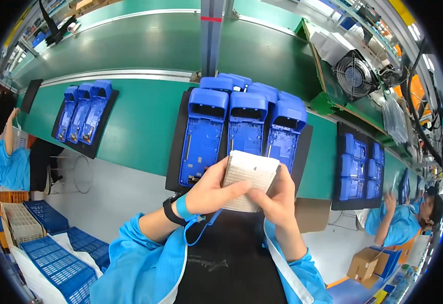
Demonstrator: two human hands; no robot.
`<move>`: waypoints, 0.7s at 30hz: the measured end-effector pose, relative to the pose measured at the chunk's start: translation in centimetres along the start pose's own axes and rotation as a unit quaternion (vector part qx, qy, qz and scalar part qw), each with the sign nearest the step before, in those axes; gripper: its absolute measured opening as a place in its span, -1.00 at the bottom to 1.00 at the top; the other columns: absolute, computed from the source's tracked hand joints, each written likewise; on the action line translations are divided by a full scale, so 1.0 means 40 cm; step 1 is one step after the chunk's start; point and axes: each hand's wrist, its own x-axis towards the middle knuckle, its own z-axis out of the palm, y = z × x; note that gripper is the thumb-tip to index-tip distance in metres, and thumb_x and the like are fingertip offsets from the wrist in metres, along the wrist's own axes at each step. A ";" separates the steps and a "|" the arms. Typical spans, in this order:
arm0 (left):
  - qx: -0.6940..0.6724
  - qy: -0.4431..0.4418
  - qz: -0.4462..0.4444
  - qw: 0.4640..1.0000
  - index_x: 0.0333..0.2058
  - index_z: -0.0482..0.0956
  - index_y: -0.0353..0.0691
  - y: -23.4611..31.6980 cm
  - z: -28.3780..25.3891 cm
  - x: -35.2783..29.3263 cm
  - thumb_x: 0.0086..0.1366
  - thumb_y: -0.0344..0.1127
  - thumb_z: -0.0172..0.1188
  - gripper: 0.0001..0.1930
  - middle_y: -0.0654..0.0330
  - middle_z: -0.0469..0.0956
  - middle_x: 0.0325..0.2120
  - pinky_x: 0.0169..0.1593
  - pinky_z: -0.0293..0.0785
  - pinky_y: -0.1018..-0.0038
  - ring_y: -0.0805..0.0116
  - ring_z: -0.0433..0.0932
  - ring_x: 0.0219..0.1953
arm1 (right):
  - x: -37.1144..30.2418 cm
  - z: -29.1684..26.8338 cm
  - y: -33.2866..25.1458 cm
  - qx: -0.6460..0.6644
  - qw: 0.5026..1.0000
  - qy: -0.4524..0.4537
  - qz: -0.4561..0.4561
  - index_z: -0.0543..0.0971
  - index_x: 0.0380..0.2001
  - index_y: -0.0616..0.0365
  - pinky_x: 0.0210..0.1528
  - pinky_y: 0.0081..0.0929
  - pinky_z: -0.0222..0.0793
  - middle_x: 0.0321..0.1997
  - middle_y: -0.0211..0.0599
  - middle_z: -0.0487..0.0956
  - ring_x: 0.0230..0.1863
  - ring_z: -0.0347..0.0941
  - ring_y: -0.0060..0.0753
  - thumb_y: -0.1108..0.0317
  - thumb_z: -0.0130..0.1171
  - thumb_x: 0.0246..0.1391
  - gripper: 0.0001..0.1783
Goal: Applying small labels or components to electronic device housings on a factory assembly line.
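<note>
Light-blue sleeves (143,256) lead to the left hand (209,190) and right hand (280,197), fingers curled closed around opposite sides of a pale sheet stack (251,169), thumbs across its face. It is held before blue plastic housings (201,144) standing on a black foam-like mat (179,147) atop the green workbench (143,109).

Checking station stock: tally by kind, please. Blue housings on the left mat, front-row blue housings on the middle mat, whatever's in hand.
Blue housings, left mat: 3
Front-row blue housings, middle mat: 3
Pale bundle, in both hands: 1
Total: 7
</note>
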 end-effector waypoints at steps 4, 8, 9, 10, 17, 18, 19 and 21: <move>0.027 0.047 0.030 0.998 0.16 0.35 -0.38 -0.009 -0.003 -0.015 0.36 -0.33 0.19 -0.54 0.12 0.51 0.03 0.16 0.39 0.41 0.40 0.46 0.08 | 0.008 0.013 -0.010 -0.114 0.992 0.046 0.009 0.35 0.11 0.29 0.08 -0.39 0.40 0.02 -0.19 0.51 -0.01 0.49 -0.38 0.64 0.34 -0.06 -0.37; 0.135 0.076 0.044 0.987 0.07 0.40 -0.38 -0.013 -0.015 -0.034 0.35 -0.32 0.19 -0.61 0.05 0.59 -0.09 0.04 0.48 0.40 0.37 0.55 -0.04 | 0.043 -0.036 -0.031 -0.359 0.900 0.066 -0.239 0.52 -0.22 0.28 -0.27 -0.49 0.36 -0.19 -0.16 0.50 -0.29 0.43 -0.36 0.70 0.28 -0.23 -0.61; 0.168 0.084 0.057 0.981 0.01 0.42 -0.37 -0.014 -0.016 -0.034 0.33 -0.31 0.21 -0.64 0.01 0.64 -0.21 -0.09 0.53 0.39 0.28 0.64 -0.16 | 0.055 -0.032 -0.044 -0.376 0.887 0.038 -0.264 0.54 -0.26 0.27 -0.31 -0.48 0.35 -0.24 -0.17 0.50 -0.31 0.42 -0.33 0.70 0.30 -0.25 -0.63; 0.163 0.085 0.052 0.981 0.01 0.42 -0.37 -0.012 -0.018 -0.036 0.33 -0.31 0.21 -0.64 0.01 0.64 -0.21 -0.09 0.53 0.39 0.28 0.64 -0.16 | 0.060 -0.028 -0.052 -0.391 0.874 0.011 -0.288 0.55 -0.30 0.25 -0.34 -0.46 0.34 -0.29 -0.18 0.50 -0.34 0.42 -0.29 0.70 0.32 -0.26 -0.65; 0.267 0.060 0.045 0.961 -0.02 0.43 -0.35 0.022 -0.016 -0.049 0.29 -0.32 0.24 -0.64 0.03 0.65 -0.33 -0.22 0.54 0.41 0.16 0.69 -0.29 | 0.076 -0.017 -0.042 -0.418 0.859 -0.079 -0.285 0.56 -0.38 0.21 -0.40 -0.44 0.31 -0.38 -0.25 0.48 -0.36 0.42 -0.27 0.69 0.37 -0.27 -0.69; 0.282 0.050 0.025 0.958 -0.01 0.43 -0.37 0.026 -0.016 -0.049 0.29 -0.34 0.26 -0.64 0.07 0.67 -0.30 -0.19 0.54 0.47 0.28 0.69 -0.28 | 0.077 -0.018 -0.039 -0.421 0.857 -0.080 -0.286 0.56 -0.39 0.21 -0.40 -0.44 0.31 -0.39 -0.25 0.48 -0.37 0.41 -0.27 0.69 0.37 -0.27 -0.69; 0.279 0.053 0.022 0.959 -0.01 0.43 -0.37 0.025 -0.018 -0.050 0.29 -0.34 0.26 -0.64 0.07 0.67 -0.30 -0.19 0.54 0.47 0.28 0.69 -0.28 | 0.078 -0.018 -0.036 -0.423 0.856 -0.081 -0.287 0.56 -0.39 0.21 -0.40 -0.43 0.31 -0.40 -0.25 0.48 -0.38 0.41 -0.27 0.69 0.37 -0.27 -0.70; 0.315 0.046 0.030 0.948 -0.02 0.44 -0.36 0.021 -0.022 -0.051 0.28 -0.35 0.26 -0.65 0.05 0.67 -0.33 -0.24 0.56 0.45 0.23 0.71 -0.31 | 0.080 -0.018 -0.036 -0.428 0.853 -0.091 -0.284 0.56 -0.40 0.20 -0.41 -0.42 0.31 -0.40 -0.25 0.48 -0.38 0.41 -0.26 0.68 0.37 -0.27 -0.70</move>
